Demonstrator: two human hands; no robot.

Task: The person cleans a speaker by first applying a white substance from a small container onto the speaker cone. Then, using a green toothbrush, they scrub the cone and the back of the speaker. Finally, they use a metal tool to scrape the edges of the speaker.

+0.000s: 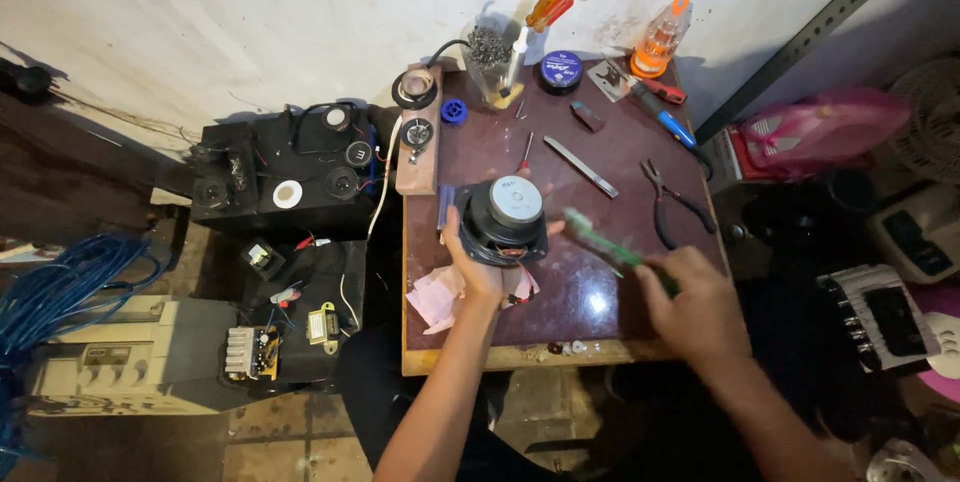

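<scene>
Speaker driver [503, 217], black with a round silver magnet cap facing up, lay on the dark red table [600, 292] near its front edge, cradled from the near side by the left hand [470, 267]. That hand's fingers were curled around the driver's rim, thumb up along the left edge, clamped on the frame. The right hand [695, 307] was closed around the handle of a green tool [605, 242], motion-blurred, whose tip pointed toward the driver's right rim and appeared just beside it; contact could not be confirmed. In my judgement the work would go best with the left hand keeping the driver pinned flat so it cannot rotate, and the tool tip brought in low at the rim rather than over the magnet. Pliers [672, 197], a flat metal file [581, 166] and pink paper scraps [435, 297] lay nearby.
</scene>
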